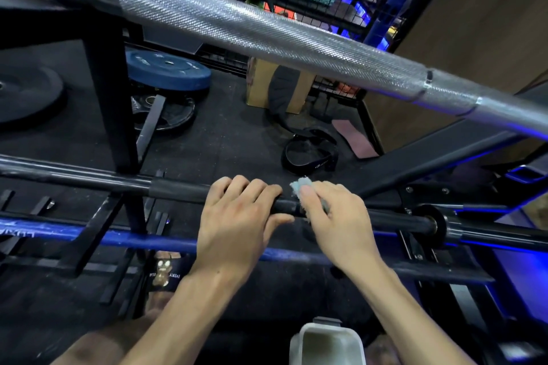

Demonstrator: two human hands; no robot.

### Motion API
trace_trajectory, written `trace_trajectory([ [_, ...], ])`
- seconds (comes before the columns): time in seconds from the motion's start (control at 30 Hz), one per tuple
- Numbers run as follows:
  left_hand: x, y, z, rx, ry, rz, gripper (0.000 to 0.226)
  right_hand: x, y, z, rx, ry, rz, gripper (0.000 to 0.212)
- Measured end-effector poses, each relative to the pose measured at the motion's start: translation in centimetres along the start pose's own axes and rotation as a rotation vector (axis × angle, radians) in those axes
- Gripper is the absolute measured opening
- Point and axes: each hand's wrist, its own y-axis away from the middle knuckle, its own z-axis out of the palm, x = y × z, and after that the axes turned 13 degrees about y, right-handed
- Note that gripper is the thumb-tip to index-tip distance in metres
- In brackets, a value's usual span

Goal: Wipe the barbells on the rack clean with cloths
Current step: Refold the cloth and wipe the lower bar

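A pale blue cloth (305,187) is wrapped on the black barbell (178,188), lying level on the rack.

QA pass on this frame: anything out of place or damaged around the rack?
Nothing broken that I can see. Floor clutter behind the rack: a black belt lies loose on the mat, and a blue weight plate rests on other plates instead of racked. The blue bar looks scuffed with whitish marks.

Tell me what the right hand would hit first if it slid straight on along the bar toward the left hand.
The right hand, holding the cloth on the black barbell, would meet the left hand's fingers first.
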Motion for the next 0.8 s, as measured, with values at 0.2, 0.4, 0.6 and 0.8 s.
trace_trajectory([
  [0.2,0.3,-0.1,-0.5,-0.031,-0.02,-0.041,0.046,2.1,2.8,-1.1,-0.127,0.054,-0.289,0.047],
  [0.4,-1.0,0.4,-1.8,0.041,-0.082,-0.092,0.069,-0.5,-0.3,-0.9,-0.24,0.283,-0.409,0.045],
  [0.6,-2.2,0.8,-2.2,0.094,-0.073,-0.099,0.074,-2.1,-2.0,-0.5,-0.321,0.286,-0.159,0.038],
  [0.8,-2.4,0.9,-2.1,0.113,-0.041,-0.106,0.069,-1.4,0.6,-0.8,-0.25,0.201,-0.247,0.036],
])
